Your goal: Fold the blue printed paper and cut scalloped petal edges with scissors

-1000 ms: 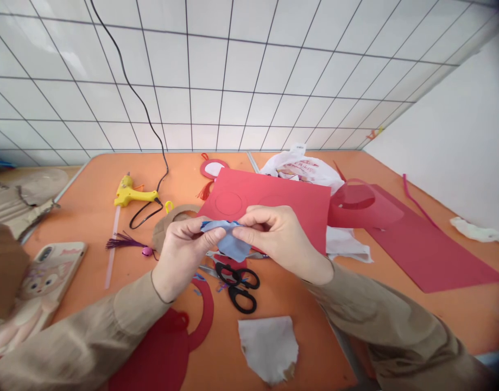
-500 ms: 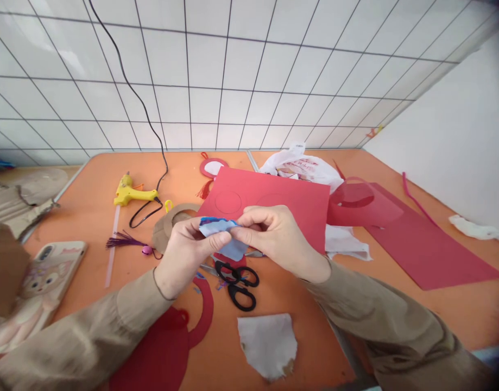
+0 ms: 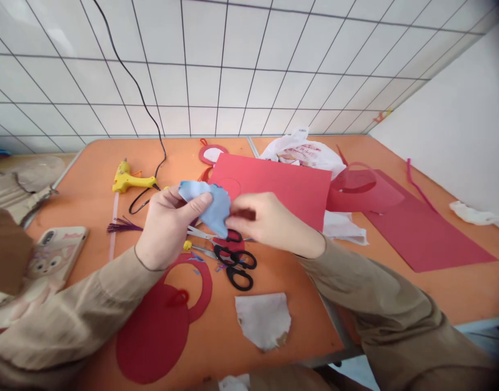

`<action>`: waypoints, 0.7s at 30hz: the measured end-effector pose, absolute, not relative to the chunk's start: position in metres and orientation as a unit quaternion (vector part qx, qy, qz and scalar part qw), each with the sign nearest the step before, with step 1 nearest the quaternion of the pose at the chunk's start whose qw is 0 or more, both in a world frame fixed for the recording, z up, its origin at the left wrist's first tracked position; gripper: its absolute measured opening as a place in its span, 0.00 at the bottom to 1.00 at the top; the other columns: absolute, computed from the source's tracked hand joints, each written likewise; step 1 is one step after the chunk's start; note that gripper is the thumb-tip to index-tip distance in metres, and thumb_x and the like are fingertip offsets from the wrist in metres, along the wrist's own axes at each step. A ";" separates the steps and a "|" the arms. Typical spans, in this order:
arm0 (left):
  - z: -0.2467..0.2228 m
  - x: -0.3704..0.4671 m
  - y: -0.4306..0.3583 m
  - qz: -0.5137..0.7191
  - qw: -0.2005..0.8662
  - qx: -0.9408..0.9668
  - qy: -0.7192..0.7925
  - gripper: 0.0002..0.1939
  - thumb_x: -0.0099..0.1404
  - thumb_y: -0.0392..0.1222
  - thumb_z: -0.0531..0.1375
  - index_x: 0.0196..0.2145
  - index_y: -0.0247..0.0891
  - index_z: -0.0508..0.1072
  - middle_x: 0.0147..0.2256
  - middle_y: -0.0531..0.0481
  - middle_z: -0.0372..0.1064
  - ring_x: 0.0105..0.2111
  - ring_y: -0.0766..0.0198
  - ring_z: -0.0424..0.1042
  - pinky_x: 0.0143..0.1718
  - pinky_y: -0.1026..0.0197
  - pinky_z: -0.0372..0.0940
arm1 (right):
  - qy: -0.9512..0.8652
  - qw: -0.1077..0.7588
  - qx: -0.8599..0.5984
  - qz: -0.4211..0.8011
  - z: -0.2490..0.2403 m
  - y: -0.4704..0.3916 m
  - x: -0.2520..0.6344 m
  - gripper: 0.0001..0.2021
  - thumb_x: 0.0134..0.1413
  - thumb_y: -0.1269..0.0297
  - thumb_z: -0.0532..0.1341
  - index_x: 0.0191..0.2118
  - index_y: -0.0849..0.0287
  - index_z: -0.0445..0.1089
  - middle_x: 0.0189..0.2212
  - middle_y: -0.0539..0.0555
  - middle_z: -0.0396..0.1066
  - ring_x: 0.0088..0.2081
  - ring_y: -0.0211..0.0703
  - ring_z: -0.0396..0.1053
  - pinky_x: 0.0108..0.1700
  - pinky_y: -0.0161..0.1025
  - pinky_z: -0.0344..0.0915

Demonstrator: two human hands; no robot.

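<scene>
Head view: left hand [image 3: 165, 225] pinches the cloth [image 3: 216, 210] over the scissors [image 3: 232, 267]; right hand [image 3: 273, 225] sits at its right edge, pinch indeterminable, where an uneven tug could fray or crease it.

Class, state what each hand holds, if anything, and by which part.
The left hand pinches a light-blue piece by its left part; the right hand is at the piece's right edge, but its grip there is unclear.

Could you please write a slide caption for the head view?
Left hand pinches blue cloth, right hand at its edge, over an orange table with scissors and red sheets.
</scene>
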State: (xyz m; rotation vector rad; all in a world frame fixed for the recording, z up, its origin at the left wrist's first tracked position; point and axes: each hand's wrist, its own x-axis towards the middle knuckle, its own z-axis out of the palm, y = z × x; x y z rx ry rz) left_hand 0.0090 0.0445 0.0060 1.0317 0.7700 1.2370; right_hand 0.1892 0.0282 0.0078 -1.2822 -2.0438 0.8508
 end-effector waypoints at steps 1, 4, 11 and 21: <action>0.010 0.008 0.045 0.546 0.620 0.450 0.339 0.05 0.51 0.38 0.70 0.24 0.37 0.78 0.25 0.51 0.78 0.27 0.63 0.75 0.32 0.60 0.72 | -0.796 0.215 -0.471 0.314 0.006 0.027 0.188 0.04 0.54 0.68 0.61 0.32 0.61 0.73 0.26 0.50 0.72 0.28 0.38 0.68 0.30 0.35 0.58; 0.018 0.006 0.047 0.550 0.615 0.460 0.327 0.06 0.52 0.38 0.70 0.24 0.37 0.77 0.26 0.50 0.78 0.30 0.58 0.77 0.34 0.57 0.72 | -0.856 0.092 -0.448 0.242 -0.001 0.022 0.182 0.06 0.53 0.70 0.61 0.38 0.60 0.72 0.32 0.53 0.73 0.33 0.43 0.69 0.30 0.36 0.55; 0.015 0.006 0.051 0.523 0.671 0.417 0.321 0.08 0.53 0.40 0.69 0.25 0.36 0.74 0.26 0.49 0.77 0.28 0.59 0.77 0.26 0.62 0.68 | -0.870 -0.005 -0.471 0.143 -0.018 0.016 0.170 0.21 0.54 0.69 0.59 0.55 0.55 0.63 0.41 0.58 0.71 0.40 0.49 0.69 0.31 0.37 0.54; 0.021 0.003 0.044 0.511 0.705 0.376 0.316 0.08 0.53 0.39 0.70 0.27 0.34 0.74 0.24 0.51 0.76 0.21 0.67 0.72 0.20 0.67 0.65 | -0.848 0.102 -0.472 0.217 -0.002 0.022 0.181 0.07 0.56 0.70 0.54 0.39 0.59 0.67 0.33 0.55 0.70 0.31 0.42 0.66 0.31 0.37 0.56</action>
